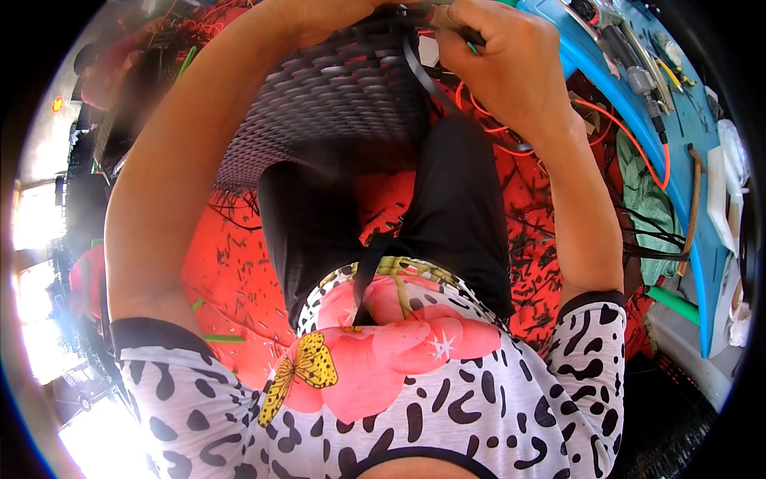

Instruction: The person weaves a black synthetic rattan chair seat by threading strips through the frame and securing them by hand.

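A dark grey woven wicker piece (343, 88) stands in front of my knees, its upper edge reaching the top of the view. My right hand (507, 60) is at the piece's upper right corner, fingers curled closed around a dark object with a green end (473, 48), mostly hidden in the palm. A flat dark strip (423, 72) hangs in a curve from the weave beside this hand. My left hand (331, 12) reaches the top edge of the wicker. Its fingers are largely cut off by the frame, so their grip is hidden.
On the right, a blue table (694, 120) carries a power driver (638, 80), hand tools and white pieces. An orange-red hose (622, 128) loops down from it. Beneath are a green sack (642, 184) and dark strands. Black scraps litter the red floor covering (231, 259).
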`<action>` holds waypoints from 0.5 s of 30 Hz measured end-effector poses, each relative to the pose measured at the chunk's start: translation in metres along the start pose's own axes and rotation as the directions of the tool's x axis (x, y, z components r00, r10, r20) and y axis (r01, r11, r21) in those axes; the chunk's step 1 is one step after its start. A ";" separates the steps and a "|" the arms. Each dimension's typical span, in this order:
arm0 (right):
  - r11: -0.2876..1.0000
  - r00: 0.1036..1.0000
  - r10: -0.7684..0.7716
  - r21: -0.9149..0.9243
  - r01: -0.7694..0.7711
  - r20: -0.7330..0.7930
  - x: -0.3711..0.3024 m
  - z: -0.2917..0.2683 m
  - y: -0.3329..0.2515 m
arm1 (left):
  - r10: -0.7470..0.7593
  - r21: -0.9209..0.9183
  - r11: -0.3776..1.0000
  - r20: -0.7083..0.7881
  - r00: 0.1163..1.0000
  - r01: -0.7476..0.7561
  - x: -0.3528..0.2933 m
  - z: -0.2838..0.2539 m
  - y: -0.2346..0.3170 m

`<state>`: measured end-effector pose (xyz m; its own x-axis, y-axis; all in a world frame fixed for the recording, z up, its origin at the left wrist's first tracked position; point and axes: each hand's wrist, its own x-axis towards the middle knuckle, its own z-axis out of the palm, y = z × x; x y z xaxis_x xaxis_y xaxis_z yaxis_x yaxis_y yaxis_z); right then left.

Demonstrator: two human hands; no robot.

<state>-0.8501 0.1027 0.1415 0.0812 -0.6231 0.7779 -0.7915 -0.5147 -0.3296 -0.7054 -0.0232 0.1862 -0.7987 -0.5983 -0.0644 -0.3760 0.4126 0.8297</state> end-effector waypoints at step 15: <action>0.998 0.989 -0.056 0.010 0.055 0.138 -0.037 0.028 -0.057 | -0.011 0.050 0.999 -0.038 0.999 0.013 -0.004 0.002 -0.001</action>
<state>-0.7908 0.1385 0.1164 0.2085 -0.6688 0.7136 -0.7800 -0.5539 -0.2912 -0.7027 -0.0202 0.1844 -0.7761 -0.6284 -0.0527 -0.4096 0.4388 0.7998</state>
